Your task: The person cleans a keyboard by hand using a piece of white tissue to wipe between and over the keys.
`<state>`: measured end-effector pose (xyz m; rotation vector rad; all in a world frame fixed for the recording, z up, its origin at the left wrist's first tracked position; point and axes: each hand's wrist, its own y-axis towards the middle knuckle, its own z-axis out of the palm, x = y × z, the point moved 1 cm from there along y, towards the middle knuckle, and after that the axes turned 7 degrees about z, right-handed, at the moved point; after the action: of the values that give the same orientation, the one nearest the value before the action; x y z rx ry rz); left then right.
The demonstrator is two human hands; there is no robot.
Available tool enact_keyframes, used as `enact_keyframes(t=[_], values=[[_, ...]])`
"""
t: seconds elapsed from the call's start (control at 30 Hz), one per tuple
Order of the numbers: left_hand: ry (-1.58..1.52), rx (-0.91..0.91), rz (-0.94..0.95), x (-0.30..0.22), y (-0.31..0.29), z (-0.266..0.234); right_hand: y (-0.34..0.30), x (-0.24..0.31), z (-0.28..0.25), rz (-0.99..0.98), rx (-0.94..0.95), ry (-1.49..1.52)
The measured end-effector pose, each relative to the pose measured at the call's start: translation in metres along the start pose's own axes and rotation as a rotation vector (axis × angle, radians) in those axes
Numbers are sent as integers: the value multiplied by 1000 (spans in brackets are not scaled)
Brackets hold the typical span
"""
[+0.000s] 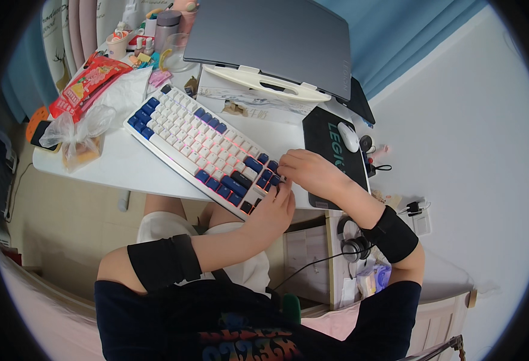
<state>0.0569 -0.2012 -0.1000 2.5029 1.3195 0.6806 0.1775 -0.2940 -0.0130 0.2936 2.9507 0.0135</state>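
White rectangular keyboard (201, 141) with navy accent keys, glowing pink beneath, lies slanted on the white desk (270, 132); the bare left hand (273, 207) and right hand (305, 170) bend close-set fingers at its right end, grip unclear.

Keyboard (183, 132), slantwise on desk (106, 172); at its right end, left hand (272, 207) on the near side, right hand (303, 171) beyond. Behind it, laptop (276, 36) on stand (258, 80). To its right, mouse (348, 137) on mouse pad (320, 135). To its left, plastic bag (82, 132), with snack packet (87, 87) behind
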Motion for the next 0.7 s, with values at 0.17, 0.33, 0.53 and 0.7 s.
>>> enact_keyframes(t=[0.17,0.33,0.53,0.7], values=[[10,8,-6,-3,-1,3,-5,-8,4,17,23,69],[38,20,16,-2,-3,1,-8,-10,7,44,18,26],[50,51,34,-3,-3,5,-5,-1,4,0,34,-21],[52,88,69,0,-2,2,-4,0,5,11,31,74]])
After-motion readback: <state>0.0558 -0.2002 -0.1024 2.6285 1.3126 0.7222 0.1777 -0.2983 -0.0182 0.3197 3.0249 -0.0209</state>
